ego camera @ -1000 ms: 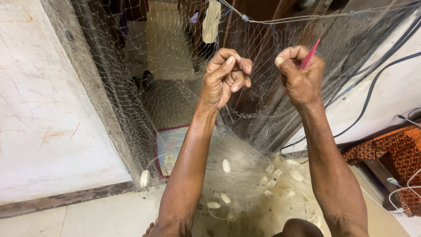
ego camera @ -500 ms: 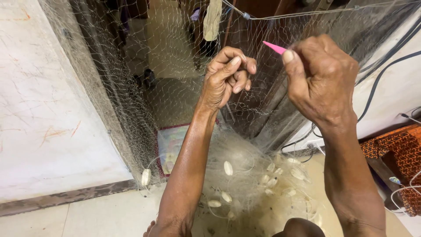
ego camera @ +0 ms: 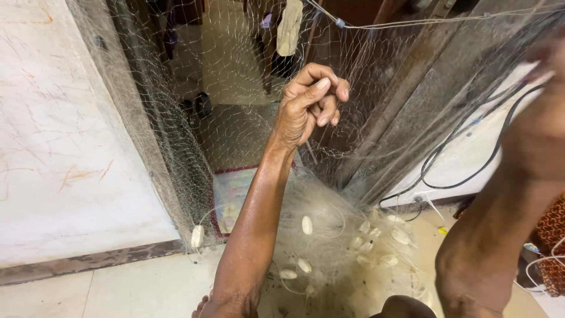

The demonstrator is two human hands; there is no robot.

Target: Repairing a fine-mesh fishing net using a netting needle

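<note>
**Pinched mesh at the doorway**

Pinching fingers of the left hand press together on a strand of the fishing net, which hangs across the doorway. Below, the net piles on the floor with white oval floats in it. At the right edge, the right hand is blurred; I cannot tell its grip. A black cable runs along the wall.
</note>
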